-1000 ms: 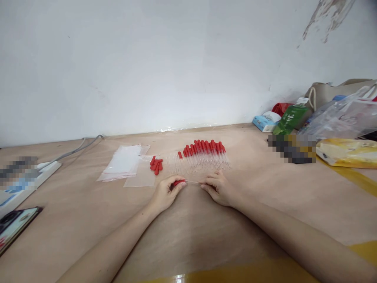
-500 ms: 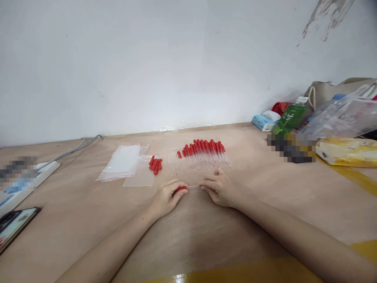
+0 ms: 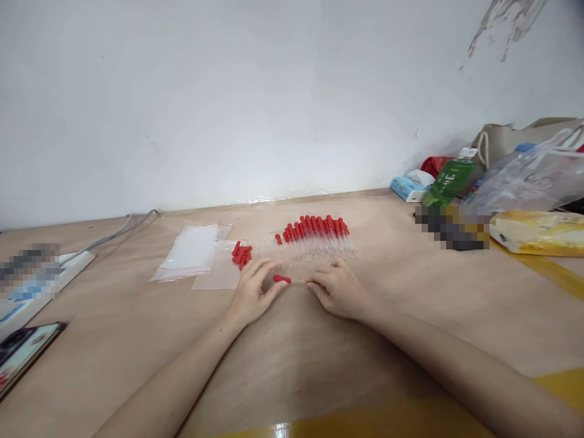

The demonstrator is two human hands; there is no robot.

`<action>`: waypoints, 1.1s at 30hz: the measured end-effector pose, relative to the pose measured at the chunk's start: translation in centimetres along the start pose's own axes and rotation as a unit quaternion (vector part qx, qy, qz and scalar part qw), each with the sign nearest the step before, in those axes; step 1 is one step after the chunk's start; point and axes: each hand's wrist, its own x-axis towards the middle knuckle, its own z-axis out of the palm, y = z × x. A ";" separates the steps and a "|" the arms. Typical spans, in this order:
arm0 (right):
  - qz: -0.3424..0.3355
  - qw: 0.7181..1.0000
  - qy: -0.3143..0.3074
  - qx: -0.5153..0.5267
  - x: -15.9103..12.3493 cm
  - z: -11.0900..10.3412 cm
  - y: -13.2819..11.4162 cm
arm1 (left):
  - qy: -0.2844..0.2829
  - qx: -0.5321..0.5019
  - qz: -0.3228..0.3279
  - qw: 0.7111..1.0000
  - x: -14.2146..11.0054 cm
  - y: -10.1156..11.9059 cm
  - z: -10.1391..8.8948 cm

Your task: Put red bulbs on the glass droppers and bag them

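Dropper (image 3: 289,280) between the grips. Right grip (image 3: 337,291) clamped on its clear tube (image 3: 298,281); left grip (image 3: 252,295) now apart, no longer squeezing the red bulb (image 3: 280,279). Bulb stays on, so likely seated. Loose bulbs (image 3: 239,253) just beyond left grip.

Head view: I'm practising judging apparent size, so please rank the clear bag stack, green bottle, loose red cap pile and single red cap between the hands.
Largest to smallest, as they look here:
1. Clear bag stack
2. Green bottle
3. Loose red cap pile
4. Single red cap
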 end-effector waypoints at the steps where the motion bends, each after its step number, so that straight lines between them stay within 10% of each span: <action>1: 0.037 0.999 -0.004 0.037 0.2 -0.1 0.1 | 0.042 0.032 -0.021 0.998 0.2 -0.7 -0.3; 5: 0.207 0.963 -0.004 0.172 2.1 0.1 0.5 | 0.170 0.137 -0.125 0.968 0.6 -4.0 -1.6; 9: 0.290 0.951 0.056 0.098 5.4 1.2 -0.1 | 0.173 0.132 -0.171 0.961 0.7 -6.5 -2.0; 33: 0.283 0.953 -0.001 -0.104 9.3 5.1 -0.9 | 0.051 0.004 -0.145 0.988 1.9 -8.0 -0.8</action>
